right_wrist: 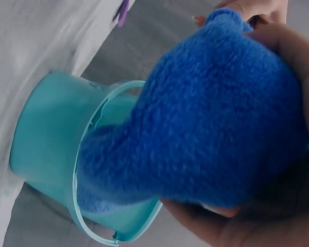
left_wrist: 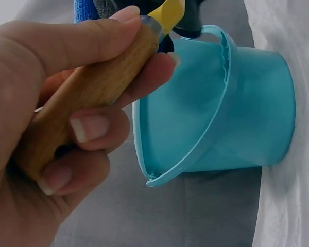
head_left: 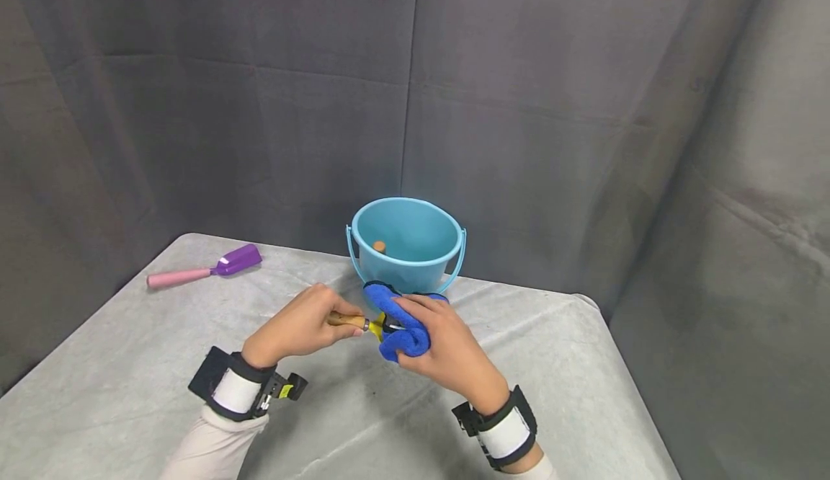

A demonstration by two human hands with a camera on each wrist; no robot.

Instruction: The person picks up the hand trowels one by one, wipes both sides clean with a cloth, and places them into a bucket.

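From the head view, I see my left hand (head_left: 301, 329) curled around the wooden handle (head_left: 346, 319) of a small tool, held steady so my right hand (head_left: 447, 350) can wrap the blue cloth (head_left: 402, 321) around its front end. They hover near the surface's far edge, just before the blue bucket (head_left: 407, 246). A purple scoop (head_left: 204, 269) lies well apart, by the left edge.

Left wrist view: my fingers (left_wrist: 87, 126) clench the wooden handle (left_wrist: 87, 92); a yellow part (left_wrist: 170, 13) pokes out.

Right wrist view: my fingers squeeze the blue cloth (right_wrist: 216, 118), which hangs over the blue bucket (right_wrist: 51, 134).
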